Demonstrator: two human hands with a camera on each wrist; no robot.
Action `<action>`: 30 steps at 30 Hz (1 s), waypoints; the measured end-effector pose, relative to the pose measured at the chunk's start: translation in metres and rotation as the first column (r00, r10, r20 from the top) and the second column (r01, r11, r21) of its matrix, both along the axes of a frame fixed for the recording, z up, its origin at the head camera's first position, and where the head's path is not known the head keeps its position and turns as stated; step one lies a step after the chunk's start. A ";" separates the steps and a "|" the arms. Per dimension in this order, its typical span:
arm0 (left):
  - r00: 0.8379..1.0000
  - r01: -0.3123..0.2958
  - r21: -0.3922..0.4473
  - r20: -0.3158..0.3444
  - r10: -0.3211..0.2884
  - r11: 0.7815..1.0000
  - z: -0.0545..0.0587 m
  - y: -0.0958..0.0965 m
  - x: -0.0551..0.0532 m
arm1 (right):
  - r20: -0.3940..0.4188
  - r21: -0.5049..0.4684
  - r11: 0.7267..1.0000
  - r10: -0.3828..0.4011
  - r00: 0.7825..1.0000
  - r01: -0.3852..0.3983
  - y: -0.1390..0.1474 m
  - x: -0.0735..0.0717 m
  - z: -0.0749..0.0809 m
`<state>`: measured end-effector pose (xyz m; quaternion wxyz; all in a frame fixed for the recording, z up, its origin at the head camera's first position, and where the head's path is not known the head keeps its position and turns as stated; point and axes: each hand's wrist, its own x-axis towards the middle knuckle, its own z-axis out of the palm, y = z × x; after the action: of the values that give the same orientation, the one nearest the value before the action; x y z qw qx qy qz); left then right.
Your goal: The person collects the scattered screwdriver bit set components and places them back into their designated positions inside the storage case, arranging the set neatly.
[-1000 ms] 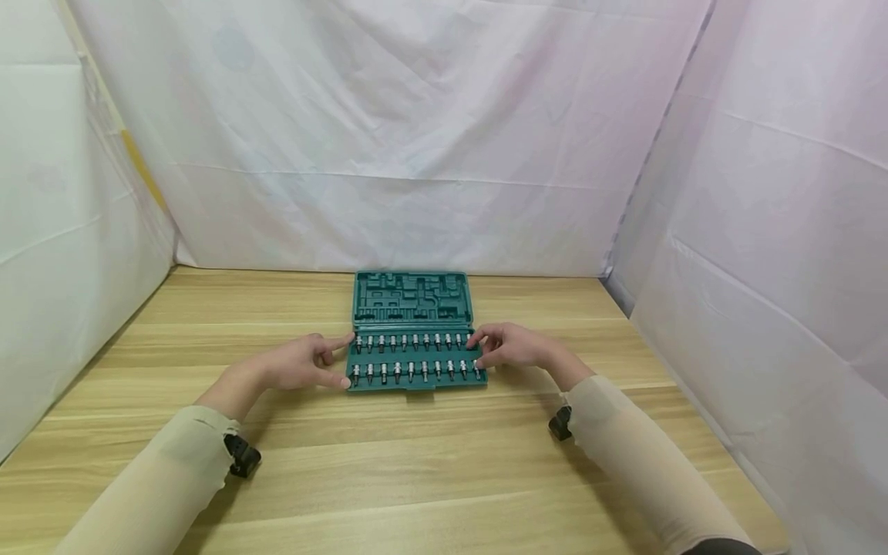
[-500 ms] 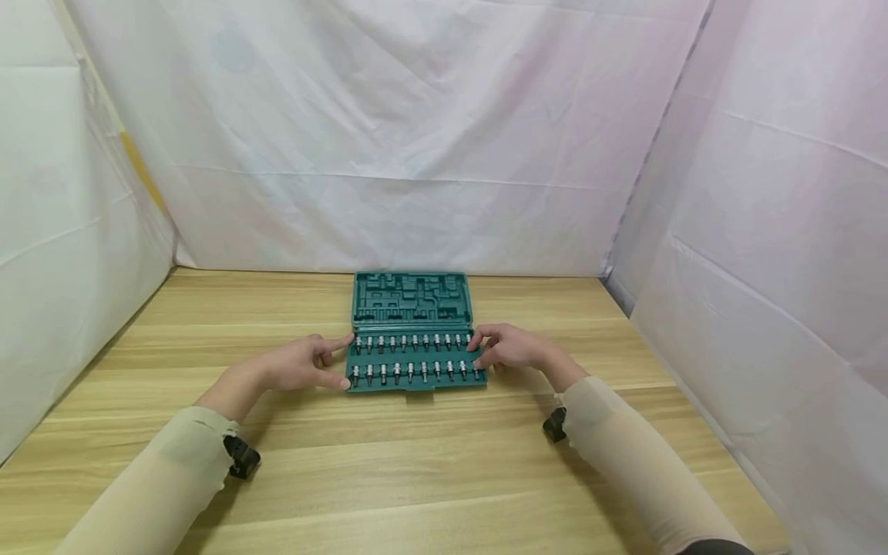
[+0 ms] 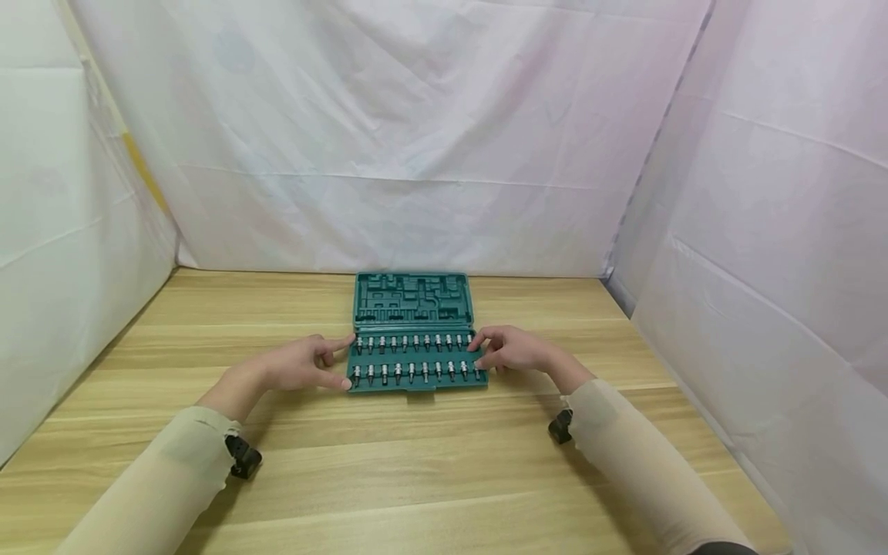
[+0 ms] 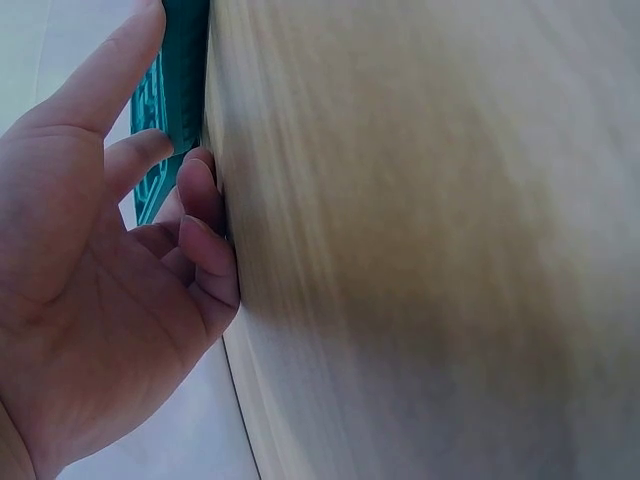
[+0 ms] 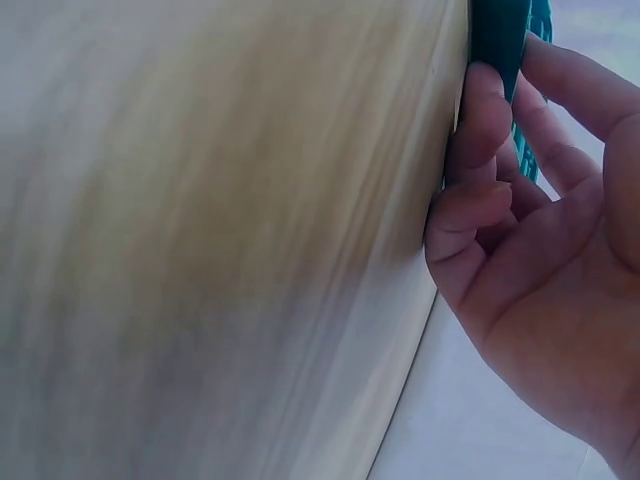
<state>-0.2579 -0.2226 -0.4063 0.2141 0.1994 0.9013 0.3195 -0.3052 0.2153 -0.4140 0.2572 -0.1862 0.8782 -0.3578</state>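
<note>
An opened green bit set case (image 3: 416, 358) lies on the table with its lid tipped back. Two rows of silver bit sockets (image 3: 411, 373) fill its lower half. My left hand (image 3: 298, 362) touches the case's left end, thumb at the front corner and index finger farther back, both fairly straight; the other fingers are bent loosely against the table. At the right end, my right hand (image 3: 516, 348) rests its thumb and index fingertip on the case beside the last sockets. The wrist views show only the case's side edge, so those sockets are hidden there.
The case's moulded lid (image 3: 412, 298) stands behind the sockets. A wooden table (image 3: 388, 478) spreads in front and to both sides. White cloth (image 3: 395, 139) hangs behind and along the sides. Black wrist cameras (image 3: 243, 457) sit under the sleeves.
My right hand and forearm have shifted only slightly. The left hand and the case stay in place.
</note>
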 end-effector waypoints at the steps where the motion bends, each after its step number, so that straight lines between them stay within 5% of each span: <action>1: 1.000 0.002 0.000 0.002 -0.002 1.000 -0.001 0.000 0.000 | -0.003 0.001 1.000 0.006 1.000 -0.006 0.001 0.000 0.000; 9: 1.000 0.006 0.009 -0.001 -0.006 1.000 -0.001 0.001 0.000 | -0.101 -0.034 0.999 0.003 0.995 -0.006 0.014 -0.011 0.002; 15: 1.000 0.005 0.005 -0.003 -0.005 1.000 0.002 0.002 0.000 | -0.126 -0.088 0.988 -0.136 0.983 0.126 0.019 -0.027 0.007; 22: 1.000 0.011 0.009 -0.014 -0.010 1.000 0.003 0.001 0.000 | -0.056 -0.197 0.929 -0.329 0.943 0.313 0.007 -0.055 0.007; 30: 1.000 0.010 0.003 -0.008 -0.010 1.000 0.002 0.001 0.001 | 0.124 -0.398 0.837 -0.357 0.926 0.376 -0.012 -0.075 0.003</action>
<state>-0.2567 -0.2221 -0.4038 0.2119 0.2052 0.9007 0.3190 -0.3804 0.2032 -0.4114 0.1580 -0.0568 0.7954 -0.5824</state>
